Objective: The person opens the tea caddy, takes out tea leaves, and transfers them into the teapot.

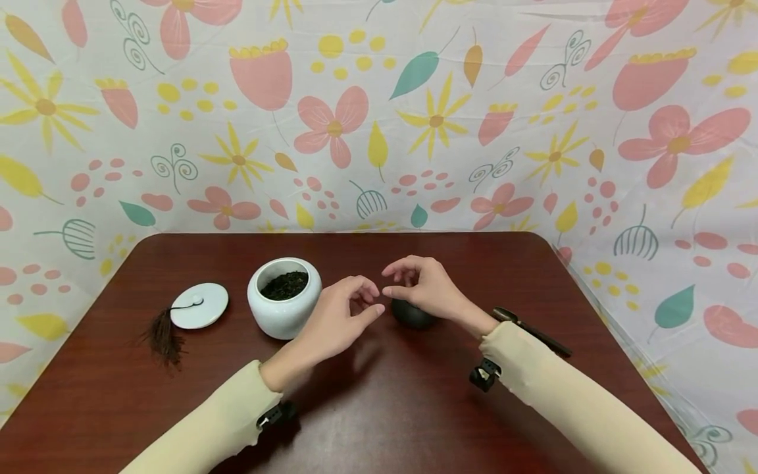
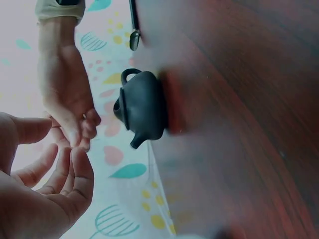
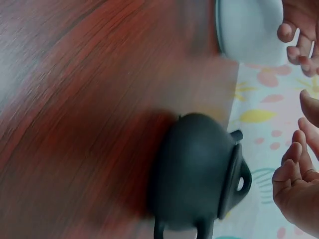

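My left hand [image 1: 337, 317] hovers over the middle of the table, to the right of a white ceramic jar [image 1: 274, 319] filled with dark dried tea leaves [image 1: 285, 285]. Facing it, my right hand [image 1: 428, 288] hangs above a small dark teapot [image 1: 412, 318] and partly hides it from the head camera. Both hands have relaxed, loosely bent fingers and hold nothing; their fingertips are close together but apart in the head view. The left wrist view shows the teapot [image 2: 144, 107] upright with its lid on, its spout and handle on opposite sides.
On the left lies a white round lid [image 1: 207, 311] with a brown tassel [image 1: 166, 337]. A dark, slender tea scoop [image 1: 535, 334] lies to the right, beside my right forearm. Floral cloth [image 1: 379, 131] hangs behind the dark red wooden table [image 1: 408, 408].
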Demonstrator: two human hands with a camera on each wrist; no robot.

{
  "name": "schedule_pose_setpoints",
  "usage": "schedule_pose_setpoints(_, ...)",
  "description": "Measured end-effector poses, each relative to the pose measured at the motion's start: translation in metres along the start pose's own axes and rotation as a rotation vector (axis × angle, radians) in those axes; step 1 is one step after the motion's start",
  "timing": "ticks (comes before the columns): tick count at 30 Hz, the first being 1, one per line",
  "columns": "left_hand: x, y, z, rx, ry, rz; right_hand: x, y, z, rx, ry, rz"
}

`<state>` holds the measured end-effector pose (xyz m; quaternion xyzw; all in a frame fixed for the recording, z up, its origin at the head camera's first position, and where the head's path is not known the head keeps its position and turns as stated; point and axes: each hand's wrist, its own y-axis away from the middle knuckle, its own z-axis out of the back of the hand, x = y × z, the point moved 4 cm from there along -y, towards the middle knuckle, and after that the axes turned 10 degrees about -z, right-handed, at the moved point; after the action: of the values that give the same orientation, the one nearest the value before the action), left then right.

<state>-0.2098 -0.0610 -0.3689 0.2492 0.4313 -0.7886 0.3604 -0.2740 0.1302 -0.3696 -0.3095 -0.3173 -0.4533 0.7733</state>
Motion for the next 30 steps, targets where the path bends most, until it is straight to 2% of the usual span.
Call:
schedule_pose_setpoints(6, -0.004, 0.016, 0.026, -0.034, -0.022, -0.002, 0.010, -0.005, -0.015, 0.029, -0.044, 0.007)
schedule_pose_setpoints(13, 0.000, 0.036, 0.067, -0.087, -0.084, 0.018, 0.014, -0.013, -0.033, 0.087, -0.105, -0.015)
schedule_pose_setpoints(19, 0.010, 0.052, 0.097, -0.126, -0.095, 0.094, 0.017, -0.018, -0.046, 0.138, -0.154, -0.020)
schedule_pose_setpoints(25, 0.021, 0.066, 0.125, -0.192, -0.136, 0.105, 0.024, -0.026, -0.058, 0.167, -0.175, -0.030)
schedule_pose_setpoints(30, 0.037, 0.078, 0.150, -0.241, -0.177, 0.149, 0.028, -0.032, -0.068, 0.168, -0.173, -0.039)
